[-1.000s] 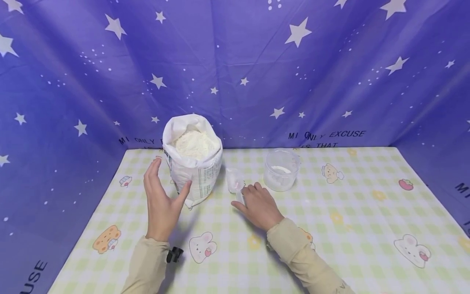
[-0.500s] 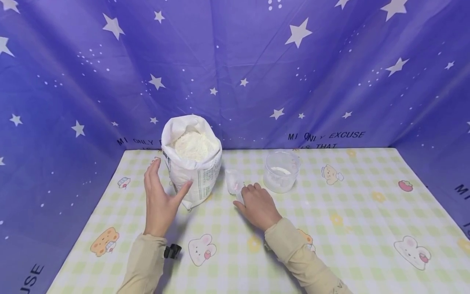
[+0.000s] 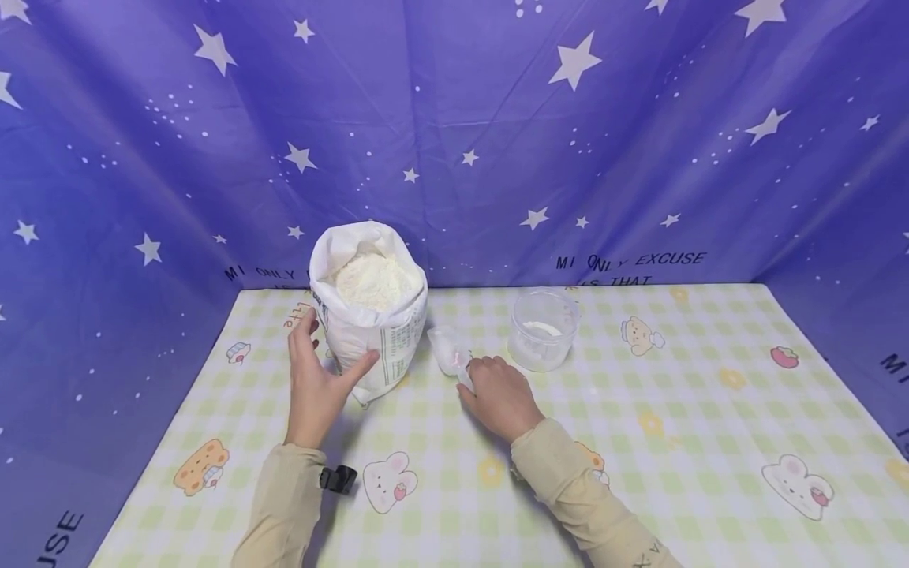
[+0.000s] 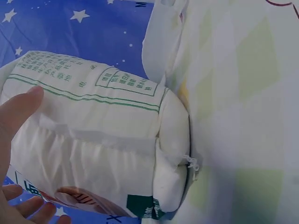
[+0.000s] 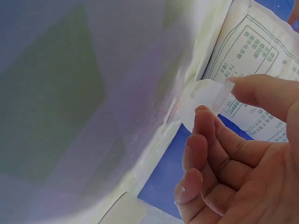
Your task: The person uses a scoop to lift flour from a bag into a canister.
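In the head view my left hand (image 3: 318, 390) is at the left front of a white flour bag (image 3: 387, 347), whose rolled-down top shows pale flour. Its thumb and fingers stand apart around the bag's side; in the left wrist view the thumb (image 4: 21, 109) lies over the printed face, and contact is hard to tell. A clear plastic scoop (image 3: 447, 349) lies on the table right of the bag. My right hand (image 3: 503, 398) pinches the scoop's handle (image 5: 224, 95) between thumb and index finger, the other fingers curled loosely. Whether the scoop holds flour cannot be made out.
Behind the right hand stands a clear round tub (image 3: 543, 331) with some white powder inside. A checked cloth (image 3: 696, 442) with cartoon prints covers the table. Blue star-patterned curtains (image 3: 469, 102) hang at the back and both sides.
My left hand has moved slightly right, closer to the bag. The right thumb has come onto the scoop handle, and the scoop has turned a little, its bowl shifting left. Bag and tub stay put.
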Motion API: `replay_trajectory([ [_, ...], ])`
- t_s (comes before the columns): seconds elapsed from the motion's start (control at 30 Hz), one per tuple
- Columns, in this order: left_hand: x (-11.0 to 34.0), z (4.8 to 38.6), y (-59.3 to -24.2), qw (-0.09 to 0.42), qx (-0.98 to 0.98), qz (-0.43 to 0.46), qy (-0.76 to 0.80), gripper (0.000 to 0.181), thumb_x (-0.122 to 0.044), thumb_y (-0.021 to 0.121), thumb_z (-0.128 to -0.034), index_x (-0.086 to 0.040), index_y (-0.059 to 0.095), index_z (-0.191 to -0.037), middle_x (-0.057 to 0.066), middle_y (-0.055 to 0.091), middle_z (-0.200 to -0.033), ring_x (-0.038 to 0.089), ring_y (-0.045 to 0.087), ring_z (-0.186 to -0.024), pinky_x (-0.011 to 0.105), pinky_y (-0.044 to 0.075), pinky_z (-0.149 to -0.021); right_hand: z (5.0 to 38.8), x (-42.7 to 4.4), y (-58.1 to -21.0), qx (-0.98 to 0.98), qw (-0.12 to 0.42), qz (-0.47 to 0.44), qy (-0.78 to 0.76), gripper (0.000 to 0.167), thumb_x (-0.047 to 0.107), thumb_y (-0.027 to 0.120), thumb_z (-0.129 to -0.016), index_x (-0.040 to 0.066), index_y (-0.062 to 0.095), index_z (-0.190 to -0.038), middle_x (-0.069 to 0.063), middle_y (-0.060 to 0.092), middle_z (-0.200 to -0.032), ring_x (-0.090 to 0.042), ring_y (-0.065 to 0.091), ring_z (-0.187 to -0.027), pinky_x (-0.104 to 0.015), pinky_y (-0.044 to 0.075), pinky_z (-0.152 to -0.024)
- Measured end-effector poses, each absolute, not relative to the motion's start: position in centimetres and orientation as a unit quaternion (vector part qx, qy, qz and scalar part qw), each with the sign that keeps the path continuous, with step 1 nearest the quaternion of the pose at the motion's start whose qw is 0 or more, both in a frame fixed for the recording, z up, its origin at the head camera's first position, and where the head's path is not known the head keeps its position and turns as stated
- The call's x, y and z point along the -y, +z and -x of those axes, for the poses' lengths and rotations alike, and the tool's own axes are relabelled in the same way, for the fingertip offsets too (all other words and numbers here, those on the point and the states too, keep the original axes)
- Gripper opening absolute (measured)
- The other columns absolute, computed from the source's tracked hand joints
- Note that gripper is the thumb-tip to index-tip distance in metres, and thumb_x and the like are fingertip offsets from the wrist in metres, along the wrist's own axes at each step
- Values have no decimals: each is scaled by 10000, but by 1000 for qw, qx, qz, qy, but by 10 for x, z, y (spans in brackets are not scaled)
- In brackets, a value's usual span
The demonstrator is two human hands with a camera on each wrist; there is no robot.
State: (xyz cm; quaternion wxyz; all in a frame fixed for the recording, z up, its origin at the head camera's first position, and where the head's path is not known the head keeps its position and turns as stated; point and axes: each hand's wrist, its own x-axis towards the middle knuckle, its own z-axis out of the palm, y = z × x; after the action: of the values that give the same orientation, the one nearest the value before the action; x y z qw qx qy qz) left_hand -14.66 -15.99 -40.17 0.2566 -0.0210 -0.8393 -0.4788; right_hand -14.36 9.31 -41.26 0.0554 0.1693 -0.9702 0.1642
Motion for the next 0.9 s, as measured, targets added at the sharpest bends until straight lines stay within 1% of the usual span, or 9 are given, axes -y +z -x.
replay_trajectory([
  [0.13,159,149,-405,245,837,19,-489,1069,-218,908,-705,-23,251,-1525,201,357,-1465,319,365,-1358,504,348,-1125,144,-95,-411,968,47,-158,187,213,191,731,-874,51,610,-767,-26,552,-681,-191,510,-651,-322,448,-561],
  [0.3,158,151,-407,237,833,10,-499,1067,-211,907,-703,-39,251,-1526,193,347,-1473,306,360,-1364,502,353,-1126,146,-100,-409,959,15,-131,250,272,195,712,-881,107,528,-700,12,488,-644,-178,466,-675,-291,409,-597],
  [0.4,157,152,-407,235,830,6,-505,1055,-189,902,-702,-33,255,-1521,196,341,-1473,314,356,-1368,497,359,-1123,149,-103,-408,946,-3,-120,300,276,171,682,-898,126,511,-687,27,464,-626,-156,462,-652,-274,398,-609],
  [0.5,155,153,-406,238,830,8,-505,1019,-162,888,-706,-26,272,-1506,200,336,-1470,314,345,-1379,495,367,-1115,151,-107,-407,931,-23,-107,347,234,153,633,-936,119,535,-727,30,467,-638,-129,465,-623,-262,399,-601],
  [0.57,154,153,-406,240,830,10,-504,1000,-158,884,-709,-30,284,-1499,197,335,-1467,304,341,-1383,489,370,-1109,152,-109,-408,920,-44,-91,379,203,161,604,-960,107,559,-769,28,470,-647,-123,461,-613,-260,398,-600],
  [0.7,153,153,-407,242,831,10,-500,982,-165,881,-715,-35,296,-1492,187,341,-1466,292,338,-1386,489,372,-1105,156,-114,-411,900,-72,-67,424,198,208,582,-985,86,585,-828,21,471,-664,-129,449,-599,-265,393,-590],
  [0.8,154,153,-409,245,831,7,-499,980,-163,884,-714,-34,299,-1490,183,345,-1466,292,340,-1384,491,373,-1103,160,-117,-413,885,-80,-57,454,208,220,575,-991,61,611,-862,9,494,-687,-128,458,-601,-266,407,-588],
  [0.9,155,154,-410,248,831,7,-498,979,-169,883,-714,-32,301,-1489,178,348,-1468,292,340,-1385,499,366,-1104,163,-119,-413,865,-81,-40,494,240,225,566,-1001,19,628,-896,-28,548,-707,-129,463,-591,-265,415,-566],
])
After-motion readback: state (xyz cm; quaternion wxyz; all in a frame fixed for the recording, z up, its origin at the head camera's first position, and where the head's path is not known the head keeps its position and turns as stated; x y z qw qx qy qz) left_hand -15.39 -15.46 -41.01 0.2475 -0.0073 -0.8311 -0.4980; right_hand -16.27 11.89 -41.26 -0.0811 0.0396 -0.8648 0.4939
